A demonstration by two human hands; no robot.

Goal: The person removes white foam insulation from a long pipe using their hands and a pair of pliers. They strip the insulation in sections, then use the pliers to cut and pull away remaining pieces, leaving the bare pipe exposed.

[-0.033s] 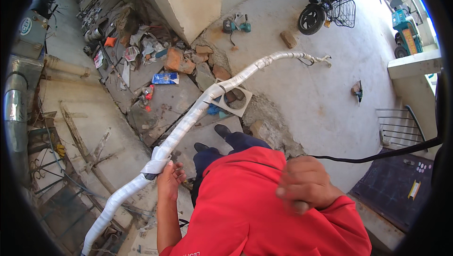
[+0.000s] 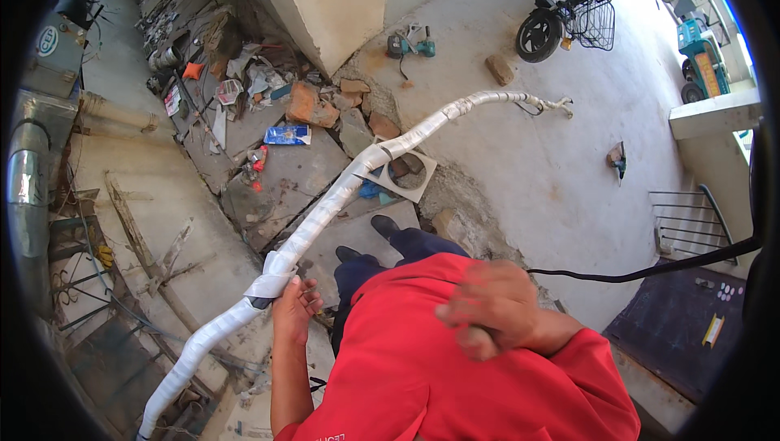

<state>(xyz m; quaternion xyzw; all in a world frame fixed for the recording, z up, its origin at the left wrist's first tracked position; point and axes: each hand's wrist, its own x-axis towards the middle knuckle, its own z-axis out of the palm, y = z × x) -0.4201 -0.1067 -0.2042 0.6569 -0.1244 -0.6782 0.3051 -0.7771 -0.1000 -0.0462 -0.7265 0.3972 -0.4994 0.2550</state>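
Note:
A long pipe wrapped in white, shiny film (image 2: pixel 325 205) runs diagonally from the lower left to the upper right, bending on its way. Around it, close to my left hand (image 2: pixel 296 304), a loose, thicker band of the same white wrap (image 2: pixel 273 275) shows, with a dark patch at its lower edge. My left hand lies against the pipe there, fingers apart and slightly bent, not wrapped round it. In front of my red top, my right hand (image 2: pixel 496 311) is raised with bent fingers, away from the pipe. Motion blurs it, and whatever may be in it cannot be made out.
A square white frame with a round hole (image 2: pixel 422 190) lies under the pipe. Broken bricks (image 2: pixel 312 105) and litter cover the upper left. Green power tools (image 2: pixel 412 45), a loose brick (image 2: pixel 499 70) and an electric bike (image 2: pixel 539 34) stand on the concrete. A metal railing (image 2: pixel 691 221) is at right.
My right hand has moved a little to the left in front of my top, and its fingers look less tightly curled. My left hand and the pipe have hardly moved.

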